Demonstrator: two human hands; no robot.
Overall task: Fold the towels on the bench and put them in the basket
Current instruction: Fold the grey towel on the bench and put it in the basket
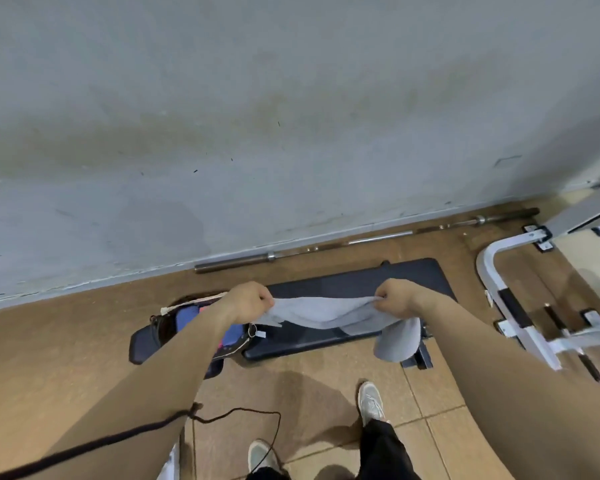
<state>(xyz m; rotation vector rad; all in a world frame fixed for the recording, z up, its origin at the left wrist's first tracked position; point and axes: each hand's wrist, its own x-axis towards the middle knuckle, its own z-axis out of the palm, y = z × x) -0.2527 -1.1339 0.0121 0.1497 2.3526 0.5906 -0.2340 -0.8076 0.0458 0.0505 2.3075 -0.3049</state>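
dark bench [361, 278], left hand [246, 301], right hand [397, 297] gripping grey towel [326, 313], blue cloths [187, 315] in basket [187, 302]

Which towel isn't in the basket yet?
The grey towel, gripped by the left hand and right hand above the bench; the blue towel and pink towel lie in the basket.

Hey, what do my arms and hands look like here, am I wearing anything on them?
Both forearms are bare; no sleeve shows. Left hand and right hand are ungloved, no watch or ring visible. A dark cord crosses the left forearm.
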